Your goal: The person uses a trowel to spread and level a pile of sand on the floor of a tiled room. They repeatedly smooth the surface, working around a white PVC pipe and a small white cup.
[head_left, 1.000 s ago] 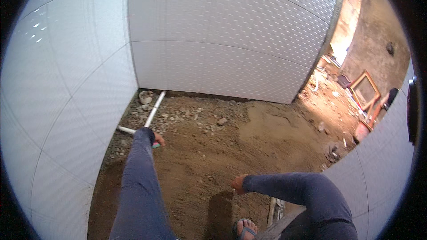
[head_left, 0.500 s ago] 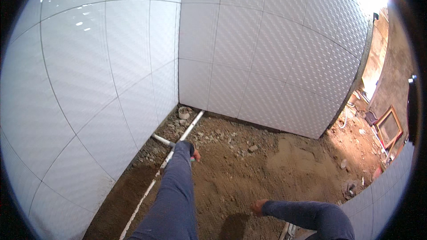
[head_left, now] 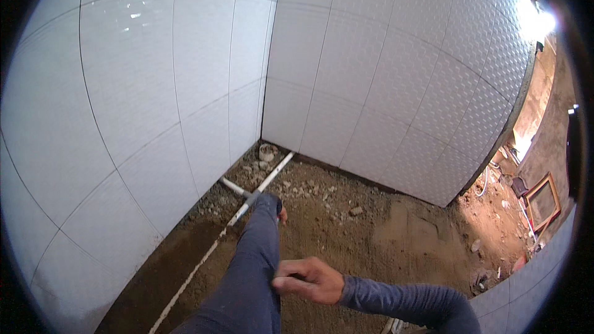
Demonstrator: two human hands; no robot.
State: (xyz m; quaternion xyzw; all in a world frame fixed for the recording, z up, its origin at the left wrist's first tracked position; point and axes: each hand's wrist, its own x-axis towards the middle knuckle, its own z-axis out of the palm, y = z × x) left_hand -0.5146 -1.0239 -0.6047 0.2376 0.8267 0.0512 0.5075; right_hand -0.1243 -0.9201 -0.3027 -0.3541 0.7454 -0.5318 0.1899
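My left arm reaches out over the dirt floor, and my left hand (head_left: pixel 283 215) shows only in part beyond the dark sleeve cuff. It is beside the white pipe (head_left: pixel 270 177) near a grey tee fitting (head_left: pixel 252 198); its fingers are mostly hidden, and I cannot tell what it holds. My right hand (head_left: pixel 311 280) is at the side of my left forearm, overlapping the sleeve's edge. Its fingers are curled in toward the thumb; anything small between them is hidden. A short white branch pipe (head_left: pixel 232 186) runs from the fitting toward the left wall.
White tiled walls (head_left: pixel 383 86) meet at the far corner, where a round pipe end (head_left: pixel 266 152) stands among rubble. A pale strip (head_left: pixel 187 284) continues toward me along the ground. Beyond the right wall's edge lie a wooden frame (head_left: pixel 542 201) and debris, near a bright light.
My right hand has moved left and up from low over the dirt to my left forearm. The view has shifted slightly; my left arm stays near the pipe.
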